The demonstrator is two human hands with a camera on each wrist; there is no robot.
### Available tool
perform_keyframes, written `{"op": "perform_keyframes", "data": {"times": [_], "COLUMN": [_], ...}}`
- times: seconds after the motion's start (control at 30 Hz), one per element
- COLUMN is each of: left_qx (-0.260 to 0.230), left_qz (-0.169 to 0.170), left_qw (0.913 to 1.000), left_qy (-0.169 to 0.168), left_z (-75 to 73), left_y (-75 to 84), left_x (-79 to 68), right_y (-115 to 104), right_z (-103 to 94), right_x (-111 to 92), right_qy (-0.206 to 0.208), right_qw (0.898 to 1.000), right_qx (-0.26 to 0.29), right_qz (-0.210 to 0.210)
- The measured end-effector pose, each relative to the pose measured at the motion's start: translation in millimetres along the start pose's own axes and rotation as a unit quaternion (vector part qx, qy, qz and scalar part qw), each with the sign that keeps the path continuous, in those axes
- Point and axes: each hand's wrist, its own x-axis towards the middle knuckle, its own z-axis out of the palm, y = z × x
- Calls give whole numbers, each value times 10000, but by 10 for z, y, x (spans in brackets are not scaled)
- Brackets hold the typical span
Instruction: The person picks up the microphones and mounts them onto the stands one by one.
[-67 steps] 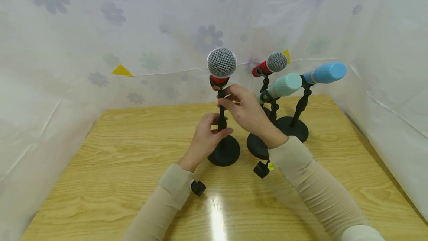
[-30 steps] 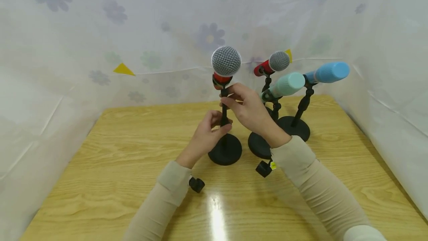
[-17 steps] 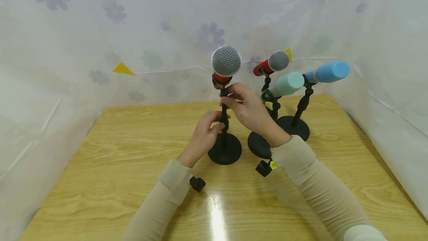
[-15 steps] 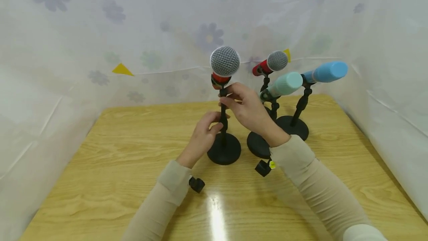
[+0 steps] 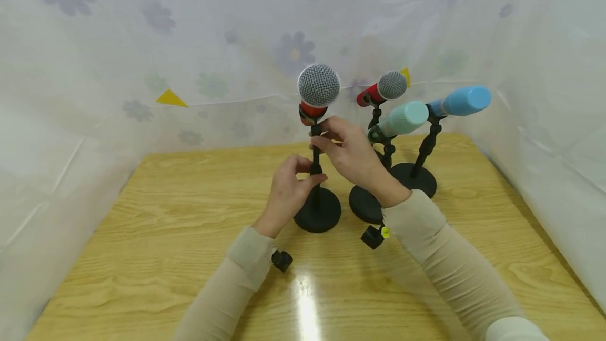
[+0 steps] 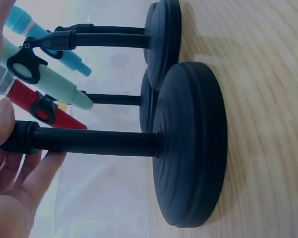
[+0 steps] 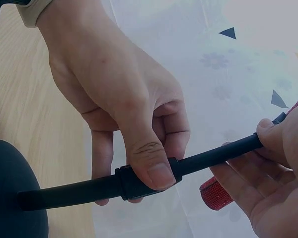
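A black desk microphone stand (image 5: pixel 318 212) stands upright on the wooden table, holding a red microphone with a silver mesh head (image 5: pixel 319 86) in its clip. Low on the pole, my left hand (image 5: pixel 289 191) grips the stand's collar (image 7: pixel 146 182), with the thumb across it. Higher up, just under the clip, my right hand (image 5: pixel 352 154) pinches the pole between thumb and fingers. In the left wrist view, the round base (image 6: pixel 188 144) rests flat on the table.
To the right stand other stands with a mint microphone (image 5: pixel 402 119), a blue microphone (image 5: pixel 461 102) and a second red microphone (image 5: pixel 382 89). Small black pieces (image 5: pixel 372 237) show beside both sleeves. White flowered sheeting (image 5: pixel 236 67) hangs around the table (image 5: pixel 189 199).
My left thumb, drawn back beside the pole half a second ago, lies across the collar again. My right hand keeps its hold. The stand has barely shifted.
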Motion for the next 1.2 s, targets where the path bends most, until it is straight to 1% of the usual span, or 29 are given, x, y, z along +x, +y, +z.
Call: {"op": "perform_keyframes", "data": {"times": [0.1, 0.2, 0.33, 0.43, 0.77, 0.9, 1.03, 1.2], "left_qx": [2, -126, -170, -213, -354, -257, -129, 69], "left_qz": [322, 479, 753, 890, 1038, 975, 862, 911], "left_qw": [9994, 9986, 9965, 9950, 9926, 9934, 9947, 9944], "left_qy": [105, 189, 320, 389, 529, 540, 540, 539], "left_z": [2, 7, 17, 28, 37, 52, 60, 63], "left_y": [-7, -25, -52, -66, -95, -88, -78, -74], "left_x": [-3, -14, -21, -21, -22, -29, -62, -81], "right_y": [-1, -5, -11, -8, -10, -3, 11, 34], "right_z": [0, 7, 17, 24, 33, 28, 33, 47], "right_x": [11, 21, 21, 18, 26, 16, -11, -36], "right_qy": [44, 62, 82, 85, 63, 48, -96, -201], "right_qw": [10000, 10000, 9999, 9999, 9999, 9999, 9997, 9987], "right_qx": [-19, -41, -72, -58, -116, -66, 148, 367], "right_qz": [-30, -30, 31, 61, 56, 77, 187, 278]}}
